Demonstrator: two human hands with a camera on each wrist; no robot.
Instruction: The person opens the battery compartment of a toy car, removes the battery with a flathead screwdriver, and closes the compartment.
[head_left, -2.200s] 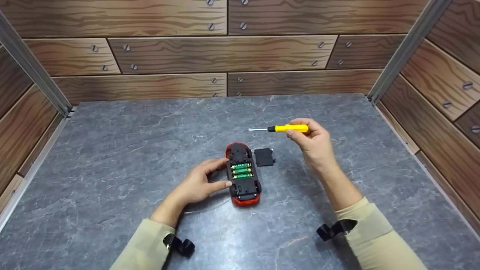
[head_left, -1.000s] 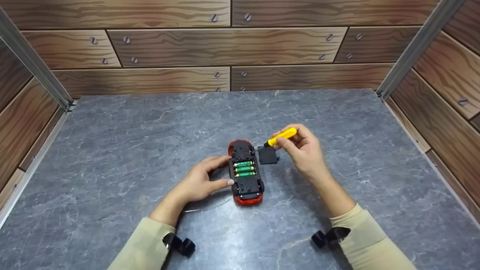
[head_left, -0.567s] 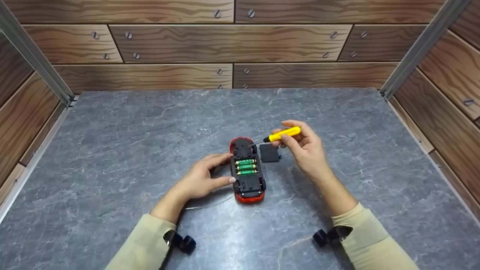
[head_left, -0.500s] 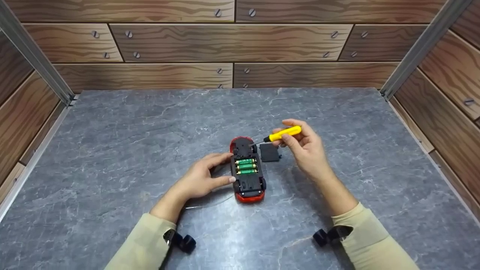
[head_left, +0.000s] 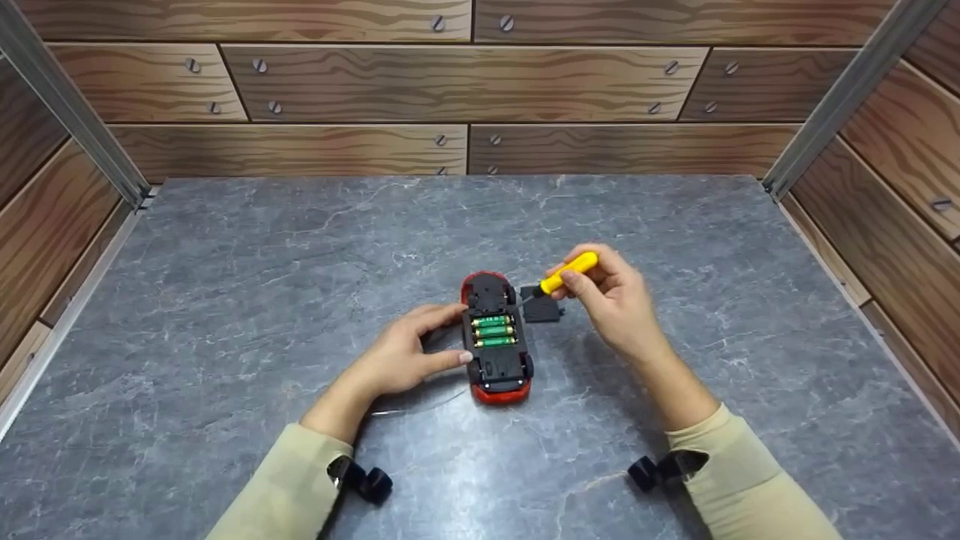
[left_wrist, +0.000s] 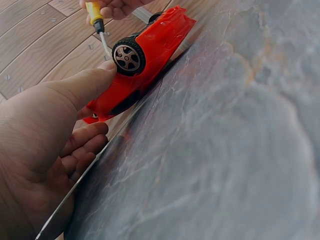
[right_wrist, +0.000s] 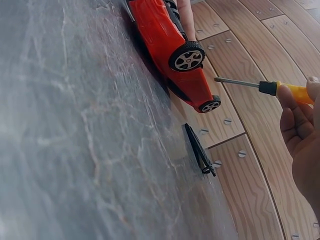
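A red toy car [head_left: 497, 364] lies wheels-up on the grey table, its black underside showing. Several green batteries [head_left: 493, 331] sit in its uncovered compartment. My left hand [head_left: 397, 352] holds the car along its left side, thumb near a wheel, index fingertip farther up. In the left wrist view, the remaining fingers [left_wrist: 82, 145] curl loosely beside the car. A yellow-handled screwdriver [head_left: 568, 273] is pinched by my right hand [head_left: 619, 304]. In the right wrist view its metal tip hangs above the car, apart from it. A black battery cover [head_left: 541, 309] lies right of the car.
A thin pale wire-like strand [head_left: 420, 408] runs from near the car toward my left wrist. Wood-patterned walls [head_left: 465, 82] enclose the back and sides of the table [head_left: 300, 247], with metal posts at the corners. A small black camera is strapped to each sleeve.
The screwdriver came from above the table toward the car, pointed at its upper right wheel, and now points slightly lower along the right edge. The left hand keeps its hold.
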